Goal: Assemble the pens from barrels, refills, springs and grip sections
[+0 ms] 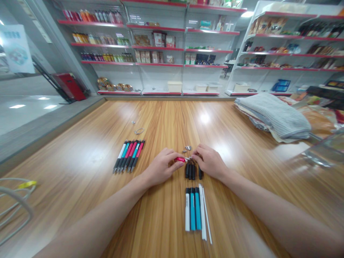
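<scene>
My left hand (162, 165) is closed on a red pen barrel (179, 159) over the wooden table (80, 172). My right hand (209, 160) pinches a small part at the barrel's right end; what it is I cannot make out. Just below the hands lie several black pen grips (191, 171). Nearer to me lie three pen barrels, one white and two teal (192, 209), beside thin white refills (204, 211). Small metal tips (187, 147) lie just beyond the hands. A row of several assembled pens (129, 155) lies to the left.
A folded striped cloth (276, 116) lies at the table's far right, with a clear plastic container (326, 150) near it. A ring (139, 131) and a small metal piece lie further back. Grey cables (14, 206) sit at the left edge. Store shelves (161, 46) stand behind.
</scene>
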The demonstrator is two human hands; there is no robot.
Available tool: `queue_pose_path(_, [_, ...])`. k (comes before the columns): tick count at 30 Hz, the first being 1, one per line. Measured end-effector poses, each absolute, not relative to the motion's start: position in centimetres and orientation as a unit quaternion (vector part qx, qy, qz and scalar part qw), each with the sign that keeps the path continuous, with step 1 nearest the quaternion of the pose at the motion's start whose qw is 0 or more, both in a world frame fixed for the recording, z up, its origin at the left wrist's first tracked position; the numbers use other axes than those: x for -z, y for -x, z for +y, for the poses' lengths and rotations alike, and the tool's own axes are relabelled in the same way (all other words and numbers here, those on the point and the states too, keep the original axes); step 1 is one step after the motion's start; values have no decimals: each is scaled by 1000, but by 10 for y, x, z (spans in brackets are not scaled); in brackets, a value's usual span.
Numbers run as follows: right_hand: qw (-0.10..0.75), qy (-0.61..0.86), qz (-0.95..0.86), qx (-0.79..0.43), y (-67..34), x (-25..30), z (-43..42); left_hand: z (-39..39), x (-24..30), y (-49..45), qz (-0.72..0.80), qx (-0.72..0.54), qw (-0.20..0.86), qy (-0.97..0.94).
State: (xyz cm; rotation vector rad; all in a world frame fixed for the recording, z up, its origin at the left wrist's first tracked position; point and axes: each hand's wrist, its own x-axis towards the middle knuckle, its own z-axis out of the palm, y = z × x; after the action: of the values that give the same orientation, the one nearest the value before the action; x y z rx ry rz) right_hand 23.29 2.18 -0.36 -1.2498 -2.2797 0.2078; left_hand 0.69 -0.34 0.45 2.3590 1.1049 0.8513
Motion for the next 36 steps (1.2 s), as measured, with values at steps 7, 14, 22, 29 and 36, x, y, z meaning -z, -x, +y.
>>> queue_pose_path(7, [249, 461, -848, -72, -233, 2, 22, -3, -4, -7, 393, -301, 193, -847])
queue_pose_path(14, [219, 457, -861, -34, -232, 0, 22, -4, -5, -7, 395, -294, 188, -850])
queue_pose_path(22, [198, 462, -865, -9, -230, 1, 21, -3, -2, -8, 386, -292, 167, -859])
queue_pose_path(29, [228, 416, -880, -22, -232, 0, 21, -3, -1, -8, 387, -287, 155, -862])
queue_pose_path(36, [225, 427, -876, -24, -229, 0, 20, -3, 2, -8, 390, -279, 141, -866])
